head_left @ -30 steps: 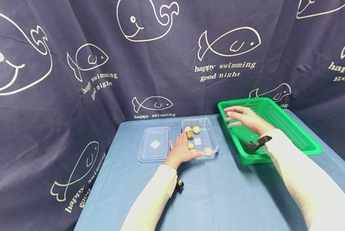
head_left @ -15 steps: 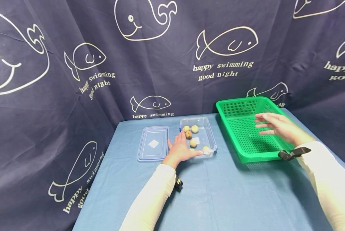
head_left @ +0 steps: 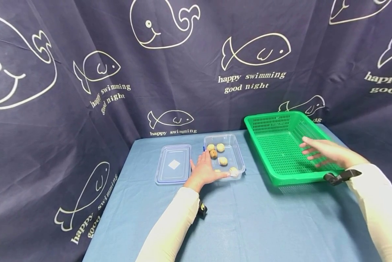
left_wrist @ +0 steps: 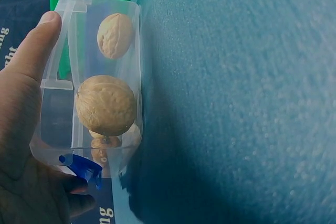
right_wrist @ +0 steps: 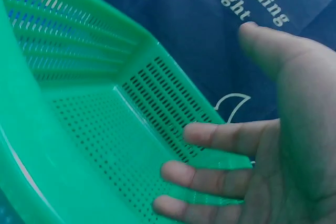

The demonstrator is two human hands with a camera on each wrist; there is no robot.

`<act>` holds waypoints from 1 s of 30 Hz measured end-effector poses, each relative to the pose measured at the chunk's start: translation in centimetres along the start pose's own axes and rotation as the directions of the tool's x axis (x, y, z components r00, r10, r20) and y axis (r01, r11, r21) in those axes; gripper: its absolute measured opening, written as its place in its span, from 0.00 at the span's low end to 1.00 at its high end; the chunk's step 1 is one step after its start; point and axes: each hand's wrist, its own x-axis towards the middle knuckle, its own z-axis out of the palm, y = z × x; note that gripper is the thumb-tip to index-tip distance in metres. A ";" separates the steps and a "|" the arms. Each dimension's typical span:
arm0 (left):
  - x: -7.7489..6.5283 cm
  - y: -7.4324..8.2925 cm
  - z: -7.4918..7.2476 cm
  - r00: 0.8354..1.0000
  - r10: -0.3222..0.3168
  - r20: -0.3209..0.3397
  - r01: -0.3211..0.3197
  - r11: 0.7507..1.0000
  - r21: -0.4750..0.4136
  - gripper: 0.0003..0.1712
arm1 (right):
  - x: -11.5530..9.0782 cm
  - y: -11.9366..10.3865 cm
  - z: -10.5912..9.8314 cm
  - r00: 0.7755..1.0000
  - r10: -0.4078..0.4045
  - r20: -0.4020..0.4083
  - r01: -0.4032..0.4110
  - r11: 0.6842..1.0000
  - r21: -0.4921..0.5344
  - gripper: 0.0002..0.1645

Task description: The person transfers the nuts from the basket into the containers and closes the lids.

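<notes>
A clear plastic box (head_left: 240, 154) on the blue table holds several walnuts (head_left: 220, 147). My left hand (head_left: 205, 170) lies flat at its near left corner, fingers along the left wall and thumb along the front wall. In the left wrist view the thumb (left_wrist: 32, 51) presses the box's wall (left_wrist: 79, 9), with a walnut (left_wrist: 105, 105) just behind it. My right hand (head_left: 324, 152) hovers with fingers spread over the near right part of the green perforated basket (head_left: 270, 115), holding nothing. The right wrist view shows the same hand (right_wrist: 273, 171) above the basket floor (right_wrist: 79, 129).
The box's clear lid (head_left: 173, 163) lies flat just left of my left hand. A dark blue curtain with whale prints (head_left: 163, 25) closes off the back and both sides. The blue tablecloth (head_left: 248, 218) stretches toward me.
My right hand swept from the basket's far left rim to its near right side. A walnut now lies in the middle of the box. The left hand stayed put.
</notes>
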 end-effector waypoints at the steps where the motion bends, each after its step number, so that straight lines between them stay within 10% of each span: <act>1: 0.0 0.0 0.0 1.000 0.000 -0.001 0.000 1.000 0.005 0.79 | 0.1 0.1 0.0 0.999 0.030 0.014 -0.030 0.999 -0.018 0.51; 10: 0.0 -0.1 0.2 1.000 0.002 0.006 -0.002 1.000 -0.016 0.79 | 0.5 1.5 0.1 0.981 0.150 0.125 -0.128 0.977 -0.172 0.54; 30: 0.0 -0.2 0.4 1.000 0.004 -0.010 -0.004 1.000 -0.017 0.79 | 2.8 2.6 2.3 0.968 -0.068 0.242 0.076 0.997 -0.021 0.40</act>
